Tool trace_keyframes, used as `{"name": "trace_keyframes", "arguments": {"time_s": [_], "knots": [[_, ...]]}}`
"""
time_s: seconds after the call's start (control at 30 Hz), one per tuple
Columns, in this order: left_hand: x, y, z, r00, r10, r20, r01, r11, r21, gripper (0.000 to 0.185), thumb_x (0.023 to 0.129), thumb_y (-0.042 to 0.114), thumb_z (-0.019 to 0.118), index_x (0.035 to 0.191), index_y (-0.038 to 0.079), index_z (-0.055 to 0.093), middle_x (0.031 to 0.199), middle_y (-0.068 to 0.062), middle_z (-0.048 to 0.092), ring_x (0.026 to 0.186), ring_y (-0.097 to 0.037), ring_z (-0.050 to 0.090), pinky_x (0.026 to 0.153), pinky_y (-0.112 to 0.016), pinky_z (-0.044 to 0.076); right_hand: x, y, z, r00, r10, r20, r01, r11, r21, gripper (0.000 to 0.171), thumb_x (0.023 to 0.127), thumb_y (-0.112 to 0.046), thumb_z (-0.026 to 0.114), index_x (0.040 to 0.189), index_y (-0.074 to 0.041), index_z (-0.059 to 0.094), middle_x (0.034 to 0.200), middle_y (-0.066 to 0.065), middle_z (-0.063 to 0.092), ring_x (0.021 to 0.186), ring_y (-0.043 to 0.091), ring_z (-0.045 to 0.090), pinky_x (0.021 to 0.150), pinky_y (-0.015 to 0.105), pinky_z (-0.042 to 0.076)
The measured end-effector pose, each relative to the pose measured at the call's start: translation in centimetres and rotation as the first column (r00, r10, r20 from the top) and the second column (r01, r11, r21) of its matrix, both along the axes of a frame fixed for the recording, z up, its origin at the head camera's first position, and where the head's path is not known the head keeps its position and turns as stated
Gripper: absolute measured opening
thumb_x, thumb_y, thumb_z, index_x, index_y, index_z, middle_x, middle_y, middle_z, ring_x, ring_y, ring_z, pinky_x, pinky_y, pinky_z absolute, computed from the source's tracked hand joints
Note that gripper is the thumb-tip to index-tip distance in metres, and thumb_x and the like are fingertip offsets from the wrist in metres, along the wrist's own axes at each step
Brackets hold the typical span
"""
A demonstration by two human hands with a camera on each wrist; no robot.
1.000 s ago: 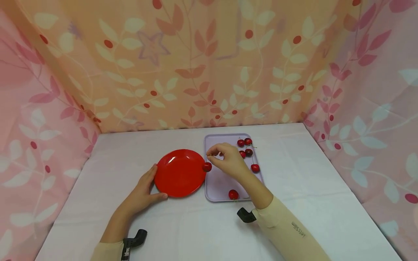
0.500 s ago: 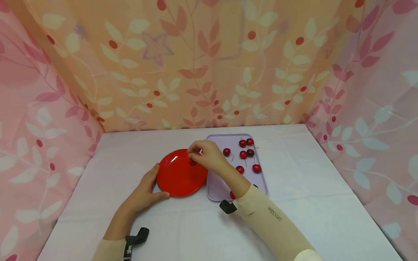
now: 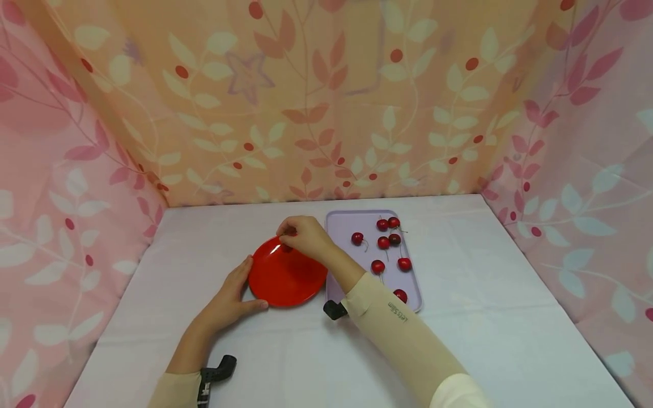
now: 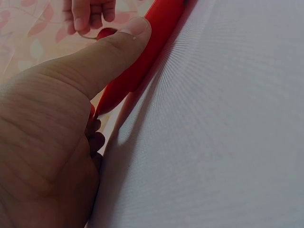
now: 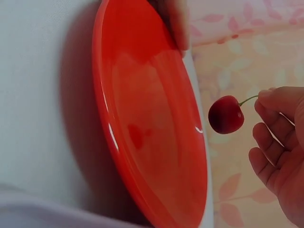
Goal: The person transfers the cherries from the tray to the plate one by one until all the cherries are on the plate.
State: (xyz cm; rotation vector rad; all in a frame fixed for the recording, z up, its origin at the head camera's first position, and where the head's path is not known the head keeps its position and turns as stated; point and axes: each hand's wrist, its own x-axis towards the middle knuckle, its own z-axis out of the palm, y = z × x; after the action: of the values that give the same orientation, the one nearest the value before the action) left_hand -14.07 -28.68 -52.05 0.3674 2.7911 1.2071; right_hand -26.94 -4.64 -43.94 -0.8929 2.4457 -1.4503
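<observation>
In the right wrist view a dark red cherry (image 5: 225,115) hangs by its thin stem, which my right hand (image 3: 305,237) pinches between thumb and fingertip. From the head view, that hand is over the back part of a shiny red plate (image 3: 288,277), and the cherry is mostly lost against the red. My left hand (image 3: 232,297) holds the plate at its left side, thumb on the near rim and fingers along the far-left edge. The left wrist view shows the thumb (image 4: 118,52) lying across the rim.
To the right of the plate lies a lilac tray (image 3: 339,218) with several cherries (image 3: 384,242) on it, some stems showing. My right forearm crosses its near left corner. White cloth (image 3: 484,272) covers the table, and patterned curtains (image 3: 306,85) enclose the back and sides.
My right hand has carried the cherry leftward from the tray's left edge to over the back of the plate. The left hand has stayed at the plate's rim.
</observation>
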Motion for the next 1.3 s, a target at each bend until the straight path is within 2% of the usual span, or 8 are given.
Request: {"name": "trace_keyframes", "arguments": {"time_s": [0.23, 0.4, 0.7, 1.07, 1.2, 1.3], "knots": [[-0.1, -0.2, 0.0, 1.0, -0.005, -0.006, 0.005, 1.0, -0.01, 0.122, 0.078, 0.05, 0.086, 0.166, 0.015, 0.009, 0.173, -0.009, 0.01, 0.157, -0.04, 0.011, 0.121, -0.067, 0.022, -0.5, -1.3, -0.5, 1.0, 0.027, 0.004, -0.027, 1.0, -0.005, 0.008, 0.095, -0.007, 0.073, 0.103, -0.005, 0.073, 0.086, 0.006, 0.078, 0.079, 0.016, 0.076, 0.077, 0.018, 0.059], [0.0, -0.3, 0.2, 1.0, -0.012, -0.004, 0.012, 1.0, -0.014, 0.122, 0.079, 0.049, 0.086, 0.166, 0.013, 0.009, 0.173, -0.011, 0.01, 0.156, -0.04, 0.011, 0.121, -0.067, 0.022, -0.6, -2.1, -0.4, 1.0, 0.018, -0.007, -0.017, 0.999, 0.046, 0.006, 0.096, -0.01, 0.072, 0.101, -0.01, 0.073, 0.086, 0.004, 0.077, 0.079, 0.014, 0.075, 0.077, 0.018, 0.058], [0.1, -0.4, 0.1, 1.0, -0.013, -0.014, 0.013, 1.0, -0.012, 0.122, 0.079, 0.049, 0.086, 0.166, 0.011, 0.01, 0.172, -0.011, 0.01, 0.156, -0.041, 0.011, 0.121, -0.067, 0.02, -0.8, -3.2, -0.6, 0.998, 0.02, -0.057, -0.012, 0.99, 0.138, 0.013, 0.094, -0.012, 0.072, 0.106, -0.007, 0.075, 0.082, -0.008, 0.074, 0.074, 0.002, 0.068, 0.072, 0.016, 0.055], [0.0, -0.1, 0.0, 1.0, -0.002, 0.001, 0.002, 1.0, -0.025, 0.121, 0.08, 0.051, 0.085, 0.166, 0.013, 0.009, 0.173, -0.01, 0.01, 0.156, -0.04, 0.011, 0.121, -0.067, 0.022, -0.8, -3.3, -0.3, 0.993, 0.026, -0.119, 0.001, 0.975, 0.221, 0.007, 0.093, -0.016, 0.074, 0.1, -0.017, 0.074, 0.082, -0.011, 0.071, 0.075, 0.003, 0.064, 0.077, 0.016, 0.053], [-0.1, -0.1, -0.1, 1.0, -0.013, -0.009, 0.013, 1.0, -0.019, 0.121, 0.08, 0.049, 0.085, 0.166, 0.011, 0.009, 0.172, -0.012, 0.01, 0.156, -0.042, 0.011, 0.121, -0.067, 0.021, -0.7, -3.2, -0.7, 0.994, 0.044, -0.103, -0.021, 0.977, 0.213, 0.007, 0.094, -0.015, 0.073, 0.101, -0.014, 0.074, 0.08, -0.01, 0.072, 0.074, 0.003, 0.066, 0.08, 0.016, 0.053], [-0.1, 0.0, -0.1, 0.999, -0.022, -0.024, 0.022, 1.0, -0.018, 0.122, 0.079, 0.048, 0.086, 0.165, 0.008, 0.01, 0.172, -0.015, 0.011, 0.155, -0.044, 0.012, 0.12, -0.068, 0.02, -0.7, -3.2, -1.2, 0.996, 0.065, -0.058, -0.054, 0.982, 0.179, 0.008, 0.095, -0.013, 0.071, 0.103, -0.01, 0.073, 0.081, -0.007, 0.074, 0.073, 0.004, 0.068, 0.077, 0.016, 0.055]]}}
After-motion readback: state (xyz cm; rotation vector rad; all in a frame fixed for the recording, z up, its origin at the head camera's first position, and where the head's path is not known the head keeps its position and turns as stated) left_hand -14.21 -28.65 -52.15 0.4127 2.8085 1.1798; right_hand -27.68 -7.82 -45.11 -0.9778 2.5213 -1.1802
